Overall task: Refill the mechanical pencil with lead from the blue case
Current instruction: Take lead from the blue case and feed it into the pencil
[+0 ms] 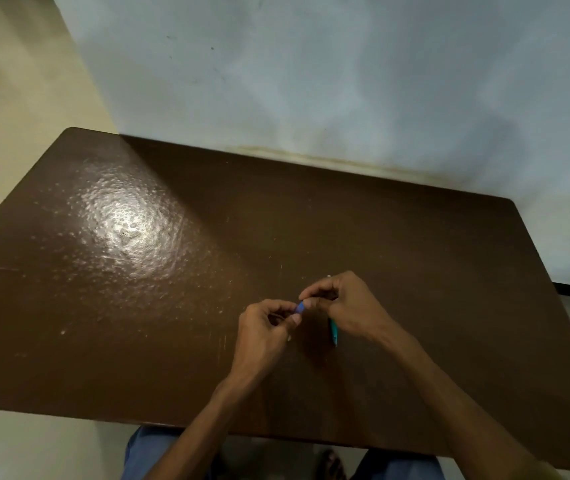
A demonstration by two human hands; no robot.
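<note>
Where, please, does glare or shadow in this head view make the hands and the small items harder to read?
In the head view, a bright glare patch sits on the left of the brown table, well away from the work. The left hand and right hand lie in dimmer light, so the blue case and teal pencil show only partly. Wide-angle distortion bends the table edges.

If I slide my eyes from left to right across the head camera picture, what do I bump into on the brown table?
Shiny light patch → left hand → blue case → right hand.
</note>
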